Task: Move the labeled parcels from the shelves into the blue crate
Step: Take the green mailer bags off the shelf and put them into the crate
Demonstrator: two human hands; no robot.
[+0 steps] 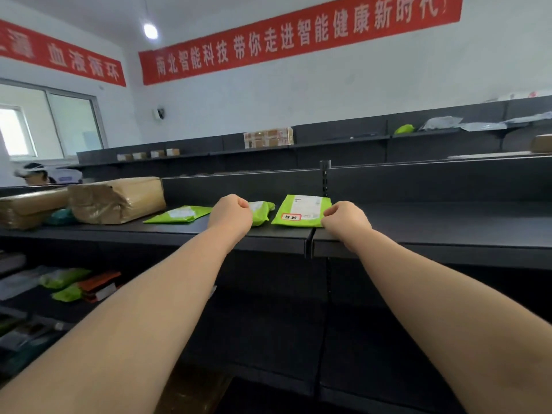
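Note:
Three green parcels lie on the dark top shelf (268, 236). My left hand (231, 215) is closed on the small middle green parcel (263, 212), gripping its left end. My right hand (343, 219) pinches the right edge of the flat green parcel (303, 211), which carries a white shipping label and a red-bordered sticker. A third flat green parcel (179, 214) lies further left, untouched. The blue crate is not in view.
Two brown taped packages (116, 200) (28, 209) sit at the shelf's left. Lower shelves at left hold green and orange parcels (74, 286). More shelving behind carries boxes (268, 138) and grey bags (442, 123). A person (34, 173) is at far left.

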